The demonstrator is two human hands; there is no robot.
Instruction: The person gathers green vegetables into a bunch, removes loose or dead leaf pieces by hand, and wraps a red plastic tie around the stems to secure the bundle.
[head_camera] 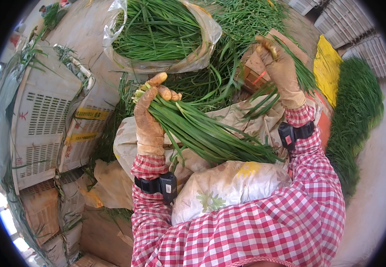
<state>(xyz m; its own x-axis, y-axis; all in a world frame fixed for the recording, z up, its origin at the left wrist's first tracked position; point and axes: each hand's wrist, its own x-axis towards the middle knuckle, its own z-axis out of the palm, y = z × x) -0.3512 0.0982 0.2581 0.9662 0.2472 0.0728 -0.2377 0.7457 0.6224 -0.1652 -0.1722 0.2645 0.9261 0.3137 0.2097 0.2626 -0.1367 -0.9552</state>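
My left hand [149,116], in a soiled work glove, is closed around the pale stem end of a bunch of garlic chives [206,130]. The green leaves stretch right and down across my lap, over a floral-patterned cloth apron [229,187]. My right hand [276,60], gloved too, is raised near a cardboard box [254,70], fingers curled and slightly blurred. Loose chive leaves [301,71] show beside and under that wrist; whether the fingers grip any of them is hidden.
A clear plastic bag [163,66] full of chives stands ahead, beside a heap of loose leaves [249,20]. White plastic crates [43,116] rise at left; more crates [344,25] are at upper right. A chive pile [356,123] lies right, near a yellow sheet [326,70]. A person [48,11] is far left.
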